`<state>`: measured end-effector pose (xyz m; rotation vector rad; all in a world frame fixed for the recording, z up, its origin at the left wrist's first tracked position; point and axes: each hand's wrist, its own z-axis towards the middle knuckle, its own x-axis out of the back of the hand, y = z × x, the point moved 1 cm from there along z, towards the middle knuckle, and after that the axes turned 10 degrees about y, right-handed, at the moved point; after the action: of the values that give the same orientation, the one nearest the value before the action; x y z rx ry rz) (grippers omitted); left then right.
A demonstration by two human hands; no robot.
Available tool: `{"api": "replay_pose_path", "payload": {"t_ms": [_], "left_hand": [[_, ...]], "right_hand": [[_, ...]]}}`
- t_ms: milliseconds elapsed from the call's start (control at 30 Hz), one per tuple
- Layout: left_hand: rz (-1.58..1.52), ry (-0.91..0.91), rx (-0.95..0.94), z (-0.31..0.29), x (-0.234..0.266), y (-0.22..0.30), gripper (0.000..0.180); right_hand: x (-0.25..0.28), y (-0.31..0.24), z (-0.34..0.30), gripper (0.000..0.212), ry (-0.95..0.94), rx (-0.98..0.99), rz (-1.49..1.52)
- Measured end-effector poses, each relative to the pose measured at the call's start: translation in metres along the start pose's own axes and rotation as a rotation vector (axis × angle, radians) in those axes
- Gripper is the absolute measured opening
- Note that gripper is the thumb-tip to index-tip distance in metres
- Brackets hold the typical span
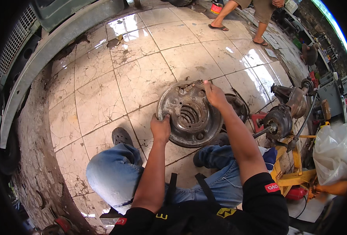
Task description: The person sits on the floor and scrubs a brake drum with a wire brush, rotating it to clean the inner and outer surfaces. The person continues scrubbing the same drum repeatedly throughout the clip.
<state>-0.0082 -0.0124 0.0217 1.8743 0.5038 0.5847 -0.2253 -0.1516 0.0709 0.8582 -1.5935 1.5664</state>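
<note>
A big, grimy round metal plate (205, 116) is being held up left of the greasy axle assembly (297, 102), over the tiled floor (97, 96). Its edge farthest from the axle assembly is gripped by the left hand (160, 127) — fingers closed, thumb laid on the face. The upper rim nearer the axle assembly is clasped by the right hand (216, 95), though how far its fingers are curled behind can't be told. A white plastic bag (333, 152) is seen right of the axle assembly.
</note>
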Motion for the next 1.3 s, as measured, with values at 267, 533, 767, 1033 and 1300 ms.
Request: {"api": "replay_pose_path", "payload": {"t_ms": [267,533,767,1033,1300], "left_hand": [[-0.041,-0.022,0.015,-0.001,-0.01,0.003,0.034],[-0.084,-0.01,0.02,0.002,-0.006,-0.003,0.029],[-0.017,-0.001,-0.024,0.004,-0.003,-0.008,0.031],[-0.059,-0.012,-0.068,0.01,-0.011,-0.018,0.033],[-0.043,-0.001,0.001,0.003,-0.003,-0.005,0.031]], "right_hand": [[-0.006,0.004,0.01,0.072,0.051,0.078,-0.039],[-0.006,0.005,0.004,0.079,0.004,0.002,-0.104],[0.0,-0.012,-0.007,0.082,-0.027,0.071,-0.038],[0.002,-0.012,0.019,0.086,-0.12,-0.046,-0.174],[0.003,0.006,0.0,0.084,-0.05,0.015,-0.04]]}}
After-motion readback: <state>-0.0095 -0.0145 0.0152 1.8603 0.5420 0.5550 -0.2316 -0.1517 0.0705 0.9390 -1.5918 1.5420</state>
